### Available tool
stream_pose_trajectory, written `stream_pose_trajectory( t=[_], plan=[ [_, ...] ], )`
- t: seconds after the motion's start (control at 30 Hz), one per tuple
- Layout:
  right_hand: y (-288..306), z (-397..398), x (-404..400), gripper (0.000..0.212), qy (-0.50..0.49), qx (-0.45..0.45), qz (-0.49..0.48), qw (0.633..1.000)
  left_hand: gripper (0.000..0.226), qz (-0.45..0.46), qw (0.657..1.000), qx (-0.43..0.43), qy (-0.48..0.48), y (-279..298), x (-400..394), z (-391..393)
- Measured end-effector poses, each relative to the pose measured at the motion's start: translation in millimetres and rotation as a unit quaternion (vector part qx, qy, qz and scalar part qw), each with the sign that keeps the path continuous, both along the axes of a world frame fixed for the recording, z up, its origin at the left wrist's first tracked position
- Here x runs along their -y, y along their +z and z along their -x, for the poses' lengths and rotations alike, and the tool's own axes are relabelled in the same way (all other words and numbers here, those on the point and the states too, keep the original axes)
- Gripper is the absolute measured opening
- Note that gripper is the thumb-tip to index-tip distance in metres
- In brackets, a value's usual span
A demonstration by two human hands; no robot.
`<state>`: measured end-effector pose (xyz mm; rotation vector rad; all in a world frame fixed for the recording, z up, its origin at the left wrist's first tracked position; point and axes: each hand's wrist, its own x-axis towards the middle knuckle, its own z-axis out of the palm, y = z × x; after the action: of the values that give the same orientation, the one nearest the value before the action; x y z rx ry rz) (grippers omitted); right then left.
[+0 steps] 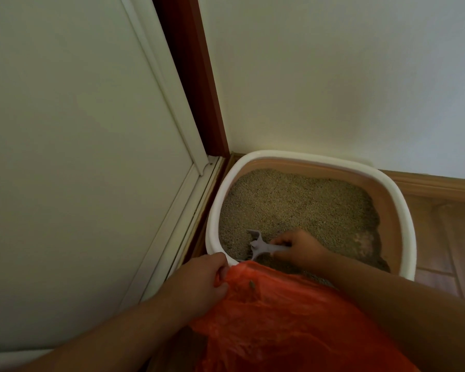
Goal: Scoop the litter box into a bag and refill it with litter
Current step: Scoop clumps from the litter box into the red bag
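Head view: the right hand (297, 249) has its fingers curled round the scoop (258, 244), whose blade sits in the litter (293, 200) just beyond them. The left hand (199, 283) pinches the orange bag (287, 318) against the litter box (212, 210) rim. If that pinch slackens, the mouth could sag and scooped clumps spill outside.

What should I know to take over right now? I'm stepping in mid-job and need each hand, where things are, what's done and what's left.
Left hand: grips the edge of the orange bag at the litter box near rim.
Right hand: grip on the grey scoop, its head down in the litter.
Done: one small clump lies on the bag.
Left: keep scooping into the bag, then refill; no fresh litter supply in view.
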<state>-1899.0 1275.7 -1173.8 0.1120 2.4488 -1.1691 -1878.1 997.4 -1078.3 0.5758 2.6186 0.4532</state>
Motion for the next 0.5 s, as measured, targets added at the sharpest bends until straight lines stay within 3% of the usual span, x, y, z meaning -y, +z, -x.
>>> stream_pose_trajectory(
  t=[0.13, 0.4, 0.5],
  plan=[
    [3.4, 7.0, 2.4, 0.029, 0.014, 0.002, -0.026, 1.000, 0.017, -0.002, 1.000, 0.003, 0.000, 2.6, 1.6, -2.1],
    [6.1, 6.1, 0.1, 0.020, -0.083, -0.011, 0.089, 0.993, 0.021, 0.003, 1.000, -0.004, -0.006, 8.5, 4.4, -5.0],
    [10.1, 6.8, 2.1, 0.018, -0.077, -0.024, 0.094, 0.992, 0.019, 0.002, 1.000, -0.007, -0.002, 10.2, 2.8, -5.2]
  ],
)
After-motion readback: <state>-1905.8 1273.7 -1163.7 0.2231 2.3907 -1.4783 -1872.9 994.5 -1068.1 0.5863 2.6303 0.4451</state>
